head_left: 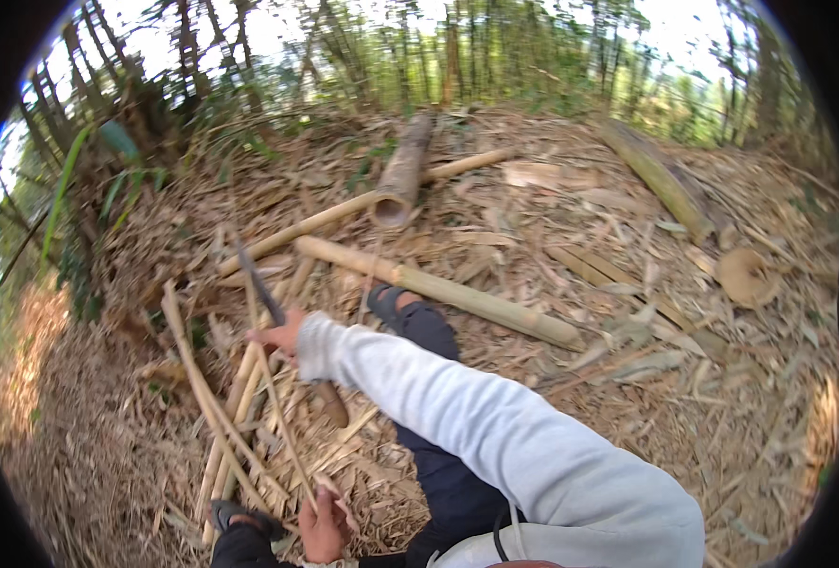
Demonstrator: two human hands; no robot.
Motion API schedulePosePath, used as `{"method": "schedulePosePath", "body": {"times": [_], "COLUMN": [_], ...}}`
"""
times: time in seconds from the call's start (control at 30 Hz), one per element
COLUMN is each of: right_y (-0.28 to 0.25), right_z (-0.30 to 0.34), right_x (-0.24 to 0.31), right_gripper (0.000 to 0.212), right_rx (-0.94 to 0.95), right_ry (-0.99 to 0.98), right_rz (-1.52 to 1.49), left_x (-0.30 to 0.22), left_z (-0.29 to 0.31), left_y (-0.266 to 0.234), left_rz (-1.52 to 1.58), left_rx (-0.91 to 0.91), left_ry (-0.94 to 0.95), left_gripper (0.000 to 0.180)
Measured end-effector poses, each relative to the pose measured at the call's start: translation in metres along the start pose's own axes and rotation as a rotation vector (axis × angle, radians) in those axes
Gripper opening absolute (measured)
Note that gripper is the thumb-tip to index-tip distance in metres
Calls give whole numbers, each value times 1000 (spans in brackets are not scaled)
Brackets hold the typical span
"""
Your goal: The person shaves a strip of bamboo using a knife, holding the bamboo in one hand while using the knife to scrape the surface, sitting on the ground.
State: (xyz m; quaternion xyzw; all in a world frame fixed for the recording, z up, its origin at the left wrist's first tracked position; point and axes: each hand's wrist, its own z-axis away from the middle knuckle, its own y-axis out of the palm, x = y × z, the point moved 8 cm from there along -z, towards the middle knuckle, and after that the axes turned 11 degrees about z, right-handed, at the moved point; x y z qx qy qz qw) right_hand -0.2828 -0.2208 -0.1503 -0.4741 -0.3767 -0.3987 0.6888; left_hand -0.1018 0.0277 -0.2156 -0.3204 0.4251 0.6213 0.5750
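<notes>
My right hand, at the end of a light grey sleeve, is closed around a long-handled knife. The dark blade points up and to the left, while the brown wooden handle shows below my wrist. Low in the view, my left hand pinches the near end of a thin bamboo strip. That strip runs away from me and passes right by the knife and my right fingers; whether the blade touches it I cannot tell. Several split bamboo pieces lie just left of the strip.
My sandalled feet flank the work. Beyond lie a bamboo pole, a thinner pole and a hollow bamboo section. A greenish log and a round cut stump are at right. Dry leaves and shavings cover the ground.
</notes>
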Motion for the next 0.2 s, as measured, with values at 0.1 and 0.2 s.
{"method": "schedulePosePath", "body": {"times": [0.1,0.2], "right_y": [-8,-16], "right_z": [21,25], "right_x": [10,12], "right_gripper": [100,106], "right_rx": [63,1], "right_ry": [16,5], "right_rz": [105,77], "left_x": [14,43], "left_z": [-4,-53], "left_y": [-20,-70], "left_rz": [-85,-100], "left_rx": [-184,-194], "left_ry": [-80,142], "left_gripper": [40,35]}}
